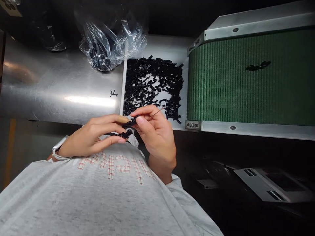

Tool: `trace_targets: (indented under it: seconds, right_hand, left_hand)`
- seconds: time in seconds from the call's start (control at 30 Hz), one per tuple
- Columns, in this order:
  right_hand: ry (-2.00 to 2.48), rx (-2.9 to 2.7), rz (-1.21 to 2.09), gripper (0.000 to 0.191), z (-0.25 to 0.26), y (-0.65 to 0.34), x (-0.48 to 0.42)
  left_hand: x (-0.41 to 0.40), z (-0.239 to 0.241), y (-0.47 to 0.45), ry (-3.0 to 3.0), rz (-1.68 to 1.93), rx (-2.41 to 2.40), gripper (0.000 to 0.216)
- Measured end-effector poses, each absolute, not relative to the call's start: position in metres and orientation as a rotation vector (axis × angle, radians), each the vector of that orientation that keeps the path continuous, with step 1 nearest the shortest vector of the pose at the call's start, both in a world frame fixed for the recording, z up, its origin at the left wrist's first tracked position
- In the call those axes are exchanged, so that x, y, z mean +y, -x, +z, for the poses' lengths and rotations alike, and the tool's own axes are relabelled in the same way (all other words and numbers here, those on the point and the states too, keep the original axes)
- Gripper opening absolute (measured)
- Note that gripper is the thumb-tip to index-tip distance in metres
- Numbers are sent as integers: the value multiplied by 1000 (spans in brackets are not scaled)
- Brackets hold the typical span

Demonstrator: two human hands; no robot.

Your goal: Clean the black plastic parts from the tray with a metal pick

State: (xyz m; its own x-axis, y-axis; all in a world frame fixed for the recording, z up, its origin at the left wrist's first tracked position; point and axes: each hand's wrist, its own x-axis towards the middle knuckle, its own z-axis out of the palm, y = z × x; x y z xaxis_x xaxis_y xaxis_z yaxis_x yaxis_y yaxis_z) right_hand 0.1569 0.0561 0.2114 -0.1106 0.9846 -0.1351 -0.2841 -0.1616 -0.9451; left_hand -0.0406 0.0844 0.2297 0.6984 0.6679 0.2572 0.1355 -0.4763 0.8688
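Note:
My left hand (pixel 98 136), with a tan cover on one fingertip, pinches a small black plastic part (pixel 126 134) between thumb and finger. A second black plastic part (pixel 133 122) is between the fingertips of my right hand (pixel 156 132), and the covered left fingertip touches it. Out of my right hand sticks a thin metal rod (pixel 157 112); its other end is hidden in the palm. Just beyond both hands, many similar black parts (pixel 169 75) lie spread over a white tray (pixel 165 46).
Clear plastic bags (pixel 110 49) with dark contents stand at the back of the metal table (pixel 49 88). On the right, a green conveyor belt (pixel 221 88) between metal rails carries one black piece (pixel 258 66). A grey device (pixel 275 183) sits low at the right.

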Motion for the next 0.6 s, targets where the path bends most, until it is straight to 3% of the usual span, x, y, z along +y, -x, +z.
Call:
trace_targets:
  seconds: [0.6]
  right_hand:
    - [1030, -1148, 1546, 28, 212, -156, 65]
  left_hand:
    - [91, 220, 34, -1230, 559, 494, 20]
